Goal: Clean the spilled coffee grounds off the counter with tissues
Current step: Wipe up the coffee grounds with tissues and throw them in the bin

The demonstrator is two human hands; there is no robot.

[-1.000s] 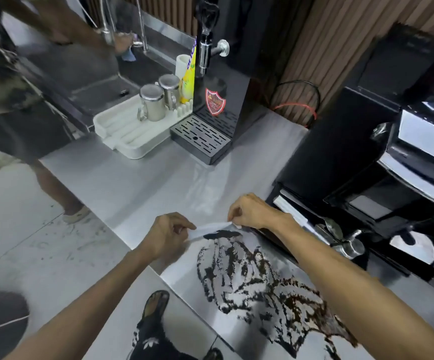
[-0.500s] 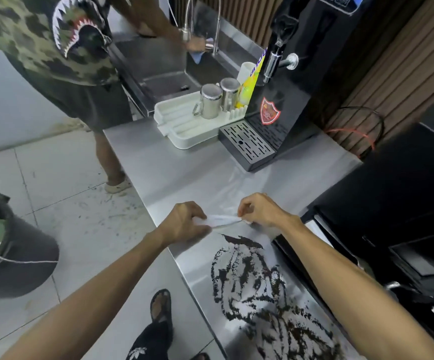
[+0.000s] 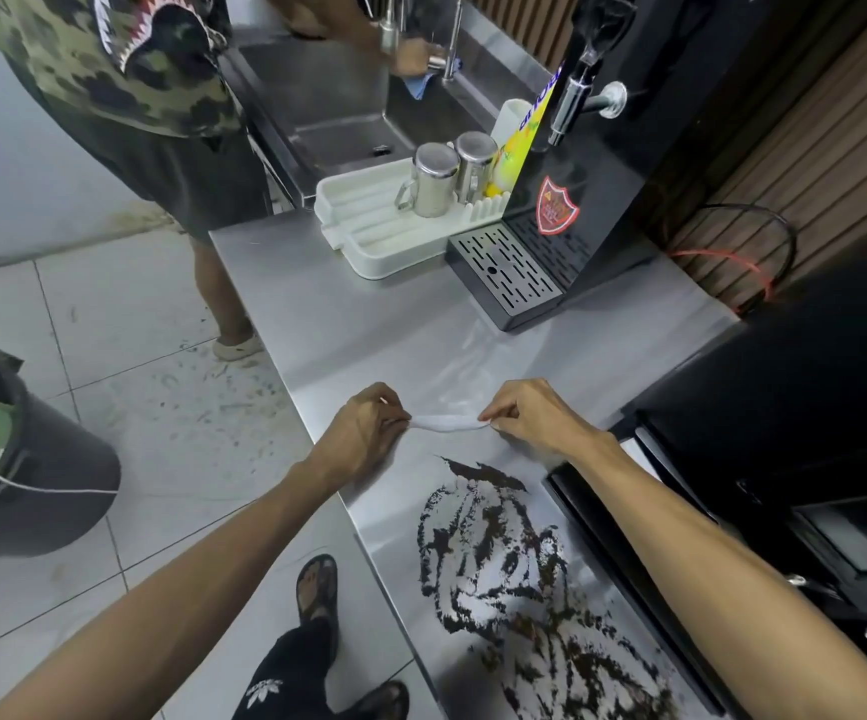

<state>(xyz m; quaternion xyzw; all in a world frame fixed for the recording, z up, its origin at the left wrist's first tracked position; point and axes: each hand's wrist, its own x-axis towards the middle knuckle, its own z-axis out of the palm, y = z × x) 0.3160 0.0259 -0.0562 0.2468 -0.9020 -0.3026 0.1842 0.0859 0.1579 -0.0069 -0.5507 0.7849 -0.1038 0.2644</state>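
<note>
The left hand (image 3: 369,428) and right hand (image 3: 530,418) each pinch an end of the tissue (image 3: 444,423) just beyond the coffee grounds (image 3: 514,563) smeared on the steel counter (image 3: 369,314). A dark bin (image 3: 42,491) stands on floor tiles (image 3: 135,314) well left of them.

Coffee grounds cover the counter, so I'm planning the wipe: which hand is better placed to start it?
Probably the right hand: it pinches the tissue just beyond the coffee grounds, while the left hand holds its other end near the counter edge.
</note>
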